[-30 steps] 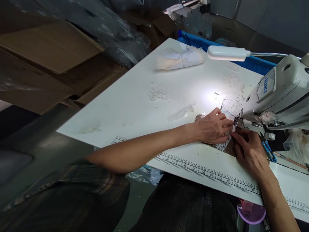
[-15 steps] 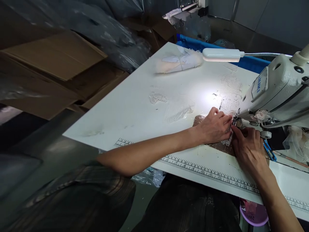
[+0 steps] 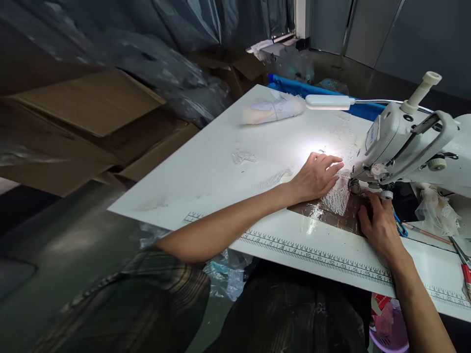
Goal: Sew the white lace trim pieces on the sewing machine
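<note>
A piece of white lace [image 3: 336, 200] lies on the brown, shiny plate [image 3: 311, 211] beside the needle area of a white sewing machine [image 3: 384, 135]. My left hand [image 3: 317, 177] is at the lace's left edge, its fingers spread and holding nothing I can see. Just right of the presser foot [image 3: 353, 186] rests my right hand [image 3: 382, 226], thumb and index finger apart. Its other fingertips are partly hidden below the machine head. More lace [image 3: 342, 139] extends behind the needle area under the lamp's light.
A tied fabric bundle [image 3: 274, 110] and a lace scrap [image 3: 244, 157] lie on the white table [image 3: 206, 171]. A lamp [image 3: 327, 102] hangs above. Blue thread snips [image 3: 400, 226] and red-handled scissors [image 3: 466, 274] are at right. Cardboard boxes [image 3: 91, 103] stand left.
My left hand has lifted its fingers and moved left off the lace, spreading them and uncovering more lace. My right thumb has parted from the index finger. The camera view has tilted up.
</note>
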Demonstrator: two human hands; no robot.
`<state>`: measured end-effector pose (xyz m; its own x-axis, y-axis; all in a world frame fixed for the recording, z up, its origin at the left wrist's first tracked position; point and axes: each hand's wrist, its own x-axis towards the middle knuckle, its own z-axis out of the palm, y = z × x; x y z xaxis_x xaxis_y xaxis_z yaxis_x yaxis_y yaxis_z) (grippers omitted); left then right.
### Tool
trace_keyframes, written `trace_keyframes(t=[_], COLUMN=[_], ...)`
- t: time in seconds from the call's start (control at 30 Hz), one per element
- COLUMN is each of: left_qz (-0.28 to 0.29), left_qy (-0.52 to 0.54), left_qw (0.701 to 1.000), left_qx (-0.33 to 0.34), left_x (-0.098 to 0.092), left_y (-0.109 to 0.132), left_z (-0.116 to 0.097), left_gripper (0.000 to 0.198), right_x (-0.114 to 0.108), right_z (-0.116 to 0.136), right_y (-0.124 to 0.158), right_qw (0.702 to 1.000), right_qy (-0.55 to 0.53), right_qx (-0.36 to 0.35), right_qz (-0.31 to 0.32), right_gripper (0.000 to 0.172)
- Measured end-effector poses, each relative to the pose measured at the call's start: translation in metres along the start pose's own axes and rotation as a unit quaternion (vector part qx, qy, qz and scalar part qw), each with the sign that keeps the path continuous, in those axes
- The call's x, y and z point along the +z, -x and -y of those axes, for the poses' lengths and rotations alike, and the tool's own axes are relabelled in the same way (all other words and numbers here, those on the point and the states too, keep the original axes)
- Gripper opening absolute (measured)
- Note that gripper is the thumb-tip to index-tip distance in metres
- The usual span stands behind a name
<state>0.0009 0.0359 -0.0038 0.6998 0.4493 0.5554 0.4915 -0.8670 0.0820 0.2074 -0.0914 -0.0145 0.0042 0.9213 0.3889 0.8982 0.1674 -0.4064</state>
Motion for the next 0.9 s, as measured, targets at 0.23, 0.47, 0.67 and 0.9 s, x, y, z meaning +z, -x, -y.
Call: trace_keyframes(t=[0.23,0.47,0.67,0.9], left_qz=[0.023,0.156,0.152,0.131], left_qy=[-0.013,0.177,0.208,0.202], left_qw=[1.0,0.963,0.959,0.967], left_qx=[0.006,0.132,0.116,0.086], left_x=[-0.004,-0.02,-0.013,-0.014], left_y=[-0.005,-0.003,0.006,0.011], left_z=[0.004,0.001,-0.008,-0.012], left_gripper=[0.03,0.017,0.014,0.02], right_x=[0.003,0.003,0.001,-0.007], right_z=[-0.004,-0.004,-0.001,0.015], right_y=[0.0,0.0,-0.001,-0.002], right_qw=[1.0,1.0,1.0,0.987], right_qy=[0.022,0.017,0.0,-0.089], right_qx=[0.002,-0.01,-0.013,-0.109], right_qz=[0.01,-0.013,-0.018,0.081], right_gripper=[0.042,0.038,0.035,0.027])
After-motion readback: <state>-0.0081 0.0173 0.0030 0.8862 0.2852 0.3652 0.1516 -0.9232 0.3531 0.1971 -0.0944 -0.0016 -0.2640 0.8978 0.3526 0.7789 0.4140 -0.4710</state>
